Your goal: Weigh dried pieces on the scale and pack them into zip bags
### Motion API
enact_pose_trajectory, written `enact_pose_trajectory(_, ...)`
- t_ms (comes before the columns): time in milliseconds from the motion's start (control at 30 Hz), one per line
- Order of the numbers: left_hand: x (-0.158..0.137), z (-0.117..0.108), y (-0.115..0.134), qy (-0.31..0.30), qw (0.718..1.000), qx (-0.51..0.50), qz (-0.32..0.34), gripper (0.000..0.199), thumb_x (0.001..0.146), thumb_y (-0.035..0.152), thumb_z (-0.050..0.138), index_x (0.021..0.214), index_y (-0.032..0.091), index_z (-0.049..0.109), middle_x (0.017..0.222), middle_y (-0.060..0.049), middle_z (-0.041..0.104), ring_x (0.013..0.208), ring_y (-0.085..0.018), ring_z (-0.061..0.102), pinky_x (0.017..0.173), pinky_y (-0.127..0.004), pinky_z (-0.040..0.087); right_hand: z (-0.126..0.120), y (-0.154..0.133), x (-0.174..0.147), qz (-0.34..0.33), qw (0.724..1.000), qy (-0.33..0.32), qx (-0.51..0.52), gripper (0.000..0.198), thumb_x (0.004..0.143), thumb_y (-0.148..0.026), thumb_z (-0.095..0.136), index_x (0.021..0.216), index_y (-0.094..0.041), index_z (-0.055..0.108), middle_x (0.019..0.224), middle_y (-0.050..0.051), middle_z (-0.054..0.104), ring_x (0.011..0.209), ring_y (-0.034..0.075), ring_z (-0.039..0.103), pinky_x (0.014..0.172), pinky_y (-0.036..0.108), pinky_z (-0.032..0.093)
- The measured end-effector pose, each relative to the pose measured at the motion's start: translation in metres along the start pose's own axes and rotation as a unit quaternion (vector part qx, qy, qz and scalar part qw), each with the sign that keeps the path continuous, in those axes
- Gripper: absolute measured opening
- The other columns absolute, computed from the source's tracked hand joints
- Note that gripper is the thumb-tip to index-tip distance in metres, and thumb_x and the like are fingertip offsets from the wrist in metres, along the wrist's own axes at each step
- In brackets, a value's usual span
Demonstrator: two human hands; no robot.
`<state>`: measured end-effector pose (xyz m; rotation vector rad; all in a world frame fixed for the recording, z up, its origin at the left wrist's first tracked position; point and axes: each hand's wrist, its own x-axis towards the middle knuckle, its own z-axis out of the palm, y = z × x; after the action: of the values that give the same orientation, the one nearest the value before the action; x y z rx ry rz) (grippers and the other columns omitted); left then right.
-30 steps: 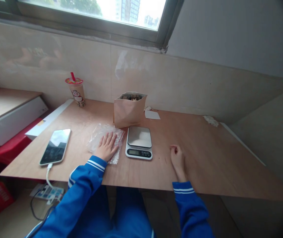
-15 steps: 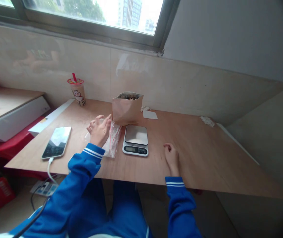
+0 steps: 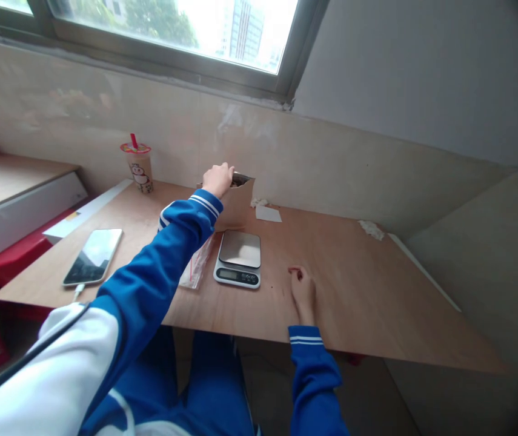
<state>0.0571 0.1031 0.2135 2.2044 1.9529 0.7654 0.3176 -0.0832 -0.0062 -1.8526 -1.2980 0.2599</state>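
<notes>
Covering the left end of the mouth of the upright bag, your left hand is nearer; its grip cannot be told. Your right hand rests in a loose fist, near right.

PLACE: indoor room, exact kind unclear | window | tiled wall | wooden tabletop

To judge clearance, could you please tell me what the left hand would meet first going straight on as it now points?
Probably the tan bag, whose open mouth lies right by the left hand; whether they touch is unclear.
</notes>
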Motion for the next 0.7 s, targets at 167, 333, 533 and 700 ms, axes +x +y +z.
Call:
enact_pose_trajectory(167, -0.010, -0.008, 0.003, 0.067, 0.987, -0.012, 0.148, 0.030, 0.091, 0.026, 0.054, 0.114, 0.007, 0.054, 0.123, -0.021, 0.050, 0.115, -0.029, 0.052, 0.098, -0.041, 0.039, 0.002, 0.004, 0.001, 0.000, 1.000, -0.004, 0.005, 0.034, 0.083, -0.034, 0.037, 0.088, -0.018, 0.067, 0.091, 0.012, 0.072, 0.088, 0.026, 0.065, 0.077, 0.035, 0.047)
enact_pose_trajectory(333, -0.010, -0.006, 0.001, 0.016, 0.983, 0.008, 0.182, 0.013, 0.087, 0.021, 0.058, 0.095, 0.014, 0.066, 0.107, -0.010, 0.055, 0.099, -0.021, 0.057, 0.084, -0.032, 0.046, 0.001, 0.004, 0.001, -0.002, 1.000, -0.003, 0.007, 0.033, 0.082, -0.033, 0.038, 0.086, -0.018, 0.067, 0.091, 0.012, 0.072, 0.087, 0.026, 0.065, 0.077, 0.035, 0.047)
enact_pose_trajectory(533, -0.021, -0.014, 0.005, -0.026, 0.960, 0.050, 0.276, 0.021, 0.083, 0.013, 0.052, 0.088, 0.014, 0.072, 0.105, -0.009, 0.060, 0.094, -0.018, 0.058, 0.080, -0.027, 0.045, 0.000, 0.002, 0.001, -0.002, 1.000, -0.005, 0.006, 0.033, 0.082, -0.033, 0.038, 0.085, -0.018, 0.067, 0.091, 0.012, 0.072, 0.086, 0.026, 0.065, 0.075, 0.035, 0.047)
enact_pose_trajectory(700, -0.029, -0.020, 0.008, -0.105, 0.964, 0.103, 0.220, 0.023, 0.081, 0.014, 0.053, 0.092, 0.016, 0.073, 0.097, -0.010, 0.069, 0.093, -0.022, 0.063, 0.080, -0.030, 0.047, 0.000, 0.003, 0.000, 0.000, 1.000, -0.010, 0.008, 0.034, 0.083, -0.033, 0.037, 0.087, -0.019, 0.067, 0.093, 0.012, 0.072, 0.086, 0.026, 0.065, 0.076, 0.036, 0.047)
